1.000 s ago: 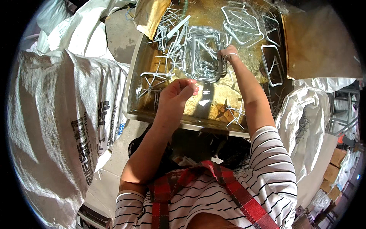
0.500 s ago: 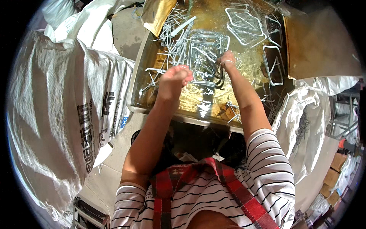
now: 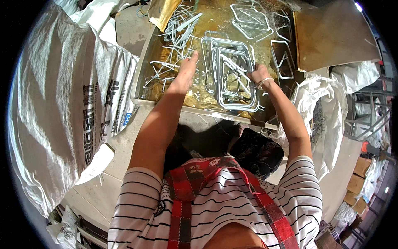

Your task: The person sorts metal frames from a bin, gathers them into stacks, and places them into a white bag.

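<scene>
The grip of the right hand (image 3: pixel 258 74) was closed on the right edge of a stack of rounded-rectangle wire frames (image 3: pixel 232 79), fingers curled over the top wires, a thin bangle at the wrist. The left hand (image 3: pixel 185 74) had hold of nothing: it lay flat and extended, fingers together and pointing away from the body, its tips just at the left rim of the same stack. The stack sat between the two hands in a shallow metal tray (image 3: pixel 143 83) on the bench, in what looked like yellowish liquid or film.

Left of the open hand lay a tangle of loose bent wire pieces (image 3: pixel 174 37); beyond the stack, further from the person, were more single wire frames (image 3: pixel 248 18). A large white woven sack (image 3: pixel 62 103) stood well off to the left, another white sack (image 3: pixel 319 112) just below the right forearm.

As I judged it, the risk was the stack slipping: held at one side only, the nested frames could splay or snag on the loose pieces alongside, and wire ends could scratch bare fingers.

Both forearms reached forward from the striped sleeves, the left nearly straight, the right bent inward at the wrist.
</scene>
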Tool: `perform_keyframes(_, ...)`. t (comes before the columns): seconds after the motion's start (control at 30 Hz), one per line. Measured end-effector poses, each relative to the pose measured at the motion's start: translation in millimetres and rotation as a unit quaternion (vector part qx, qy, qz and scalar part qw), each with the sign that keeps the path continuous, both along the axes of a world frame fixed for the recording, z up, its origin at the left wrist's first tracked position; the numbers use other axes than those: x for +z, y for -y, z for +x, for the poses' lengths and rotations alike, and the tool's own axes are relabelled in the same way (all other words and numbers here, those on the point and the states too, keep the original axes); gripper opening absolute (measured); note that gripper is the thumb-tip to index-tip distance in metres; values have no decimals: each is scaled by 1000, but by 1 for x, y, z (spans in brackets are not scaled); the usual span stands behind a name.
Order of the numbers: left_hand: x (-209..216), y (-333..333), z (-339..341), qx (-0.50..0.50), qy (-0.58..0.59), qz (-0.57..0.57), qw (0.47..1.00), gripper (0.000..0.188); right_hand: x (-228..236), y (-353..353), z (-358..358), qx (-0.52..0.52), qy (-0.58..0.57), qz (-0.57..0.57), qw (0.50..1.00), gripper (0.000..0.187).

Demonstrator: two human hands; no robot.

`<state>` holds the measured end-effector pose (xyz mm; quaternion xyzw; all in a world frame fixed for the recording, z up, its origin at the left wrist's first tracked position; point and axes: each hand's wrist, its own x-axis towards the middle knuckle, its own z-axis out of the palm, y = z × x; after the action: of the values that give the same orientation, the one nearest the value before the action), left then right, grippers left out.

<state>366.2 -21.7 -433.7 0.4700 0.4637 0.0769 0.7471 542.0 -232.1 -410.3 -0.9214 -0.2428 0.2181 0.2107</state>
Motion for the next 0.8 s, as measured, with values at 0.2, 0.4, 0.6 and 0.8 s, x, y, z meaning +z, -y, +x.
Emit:
perform_keyframes(0.2,29,39,10,-152,173,-147,962,63,38,19,-24,29,-5,36,999,43)
perform_keyframes(0.4,43,53,10,-175,196,-157,952,29,38,7,-9,14,48,-71,996,50)
perform_keyframes(0.6,29,53,18,54,165,-171,970,17,63,15,-18,-86,15,141,986,99)
perform_keyframes(0.8,20,55,17,138,203,-241,939,20,39,45,-82,-270,-495,254,786,80)
